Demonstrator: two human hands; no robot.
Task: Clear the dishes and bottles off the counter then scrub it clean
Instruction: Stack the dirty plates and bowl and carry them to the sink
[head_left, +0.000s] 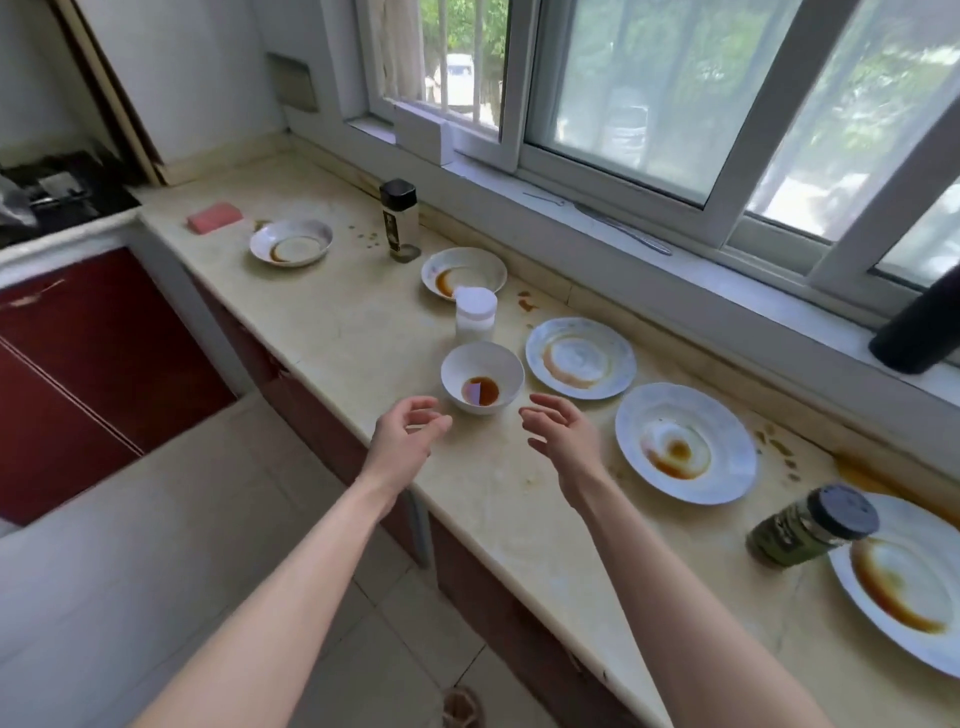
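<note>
Two bare hands hover over a stained kitchen counter (363, 322) beneath a window, one on either side of a white bowl (501, 364) that holds a small pool of brown sauce. The left hand (405, 436) is empty, its fingers loosely curled and spread, with the fingertips just beside the bowl's near-left rim. The right hand (563, 436) is likewise relaxed and holds nothing (palm turned inward toward the bowl), and sits near the bowl's right side. No contact with the bowl is visible from either hand.

The bowl stands near the counter's front edge. Just behind it is a white-lidded jar (475, 314), and behind that a small sauce-smeared dish (491, 265). To the bowl's right a pale blue plate (621, 358) and a second plate (732, 452) lie side by side toward the window, both ringed with brown residue. At the far right a large plate (930, 551) carries a brown crescent, with a green-labelled jar (795, 535) at its left edge. Farther along the counter are a dark-capped bottle (399, 218), another dirty dish (319, 234) and a pink sponge (215, 217). Brown spots mark the counter near the wall.
</note>
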